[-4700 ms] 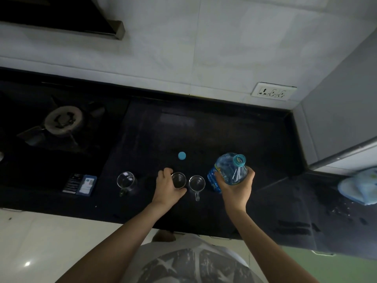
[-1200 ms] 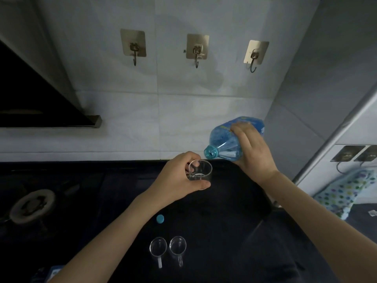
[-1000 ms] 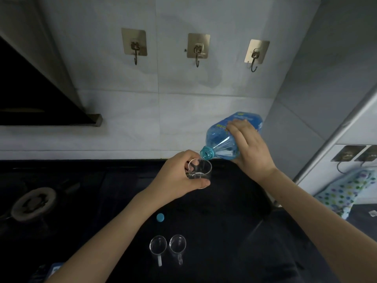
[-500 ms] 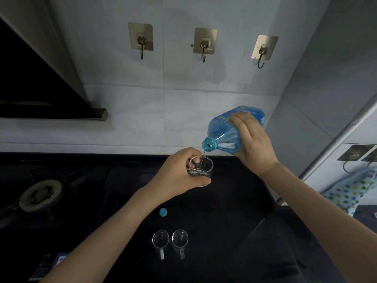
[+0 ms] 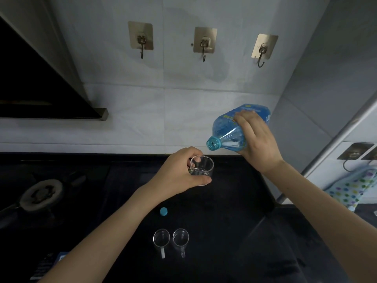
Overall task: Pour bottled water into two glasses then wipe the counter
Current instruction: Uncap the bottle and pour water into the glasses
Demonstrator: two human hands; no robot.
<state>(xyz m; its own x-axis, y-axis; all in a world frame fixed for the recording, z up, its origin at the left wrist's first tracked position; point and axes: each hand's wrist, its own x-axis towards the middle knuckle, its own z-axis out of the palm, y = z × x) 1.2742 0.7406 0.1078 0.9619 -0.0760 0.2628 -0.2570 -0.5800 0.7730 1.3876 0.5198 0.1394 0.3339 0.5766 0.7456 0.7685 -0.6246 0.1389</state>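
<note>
My left hand (image 5: 179, 170) holds a clear glass cup (image 5: 203, 167) in the air above the black counter (image 5: 214, 211); a little water lies in its bottom. My right hand (image 5: 257, 139) grips a blue water bottle (image 5: 228, 131), tipped with its open mouth just above and right of the cup's rim. No stream shows between them. Two more clear handled glasses (image 5: 161, 240) (image 5: 180, 238) stand side by side near the front of the counter. The blue bottle cap (image 5: 163, 211) lies on the counter behind them.
A gas burner (image 5: 41, 194) sits at the left. Three wall hooks (image 5: 203, 45) hang on the tiled wall behind. A dotted cloth (image 5: 350, 186) hangs at the right past a grey panel. A small card (image 5: 61, 257) lies by the front left edge.
The bottle's mouth has lifted away from the cup's rim and the thin stream seen half a second ago has stopped. The cup has dropped slightly lower.
</note>
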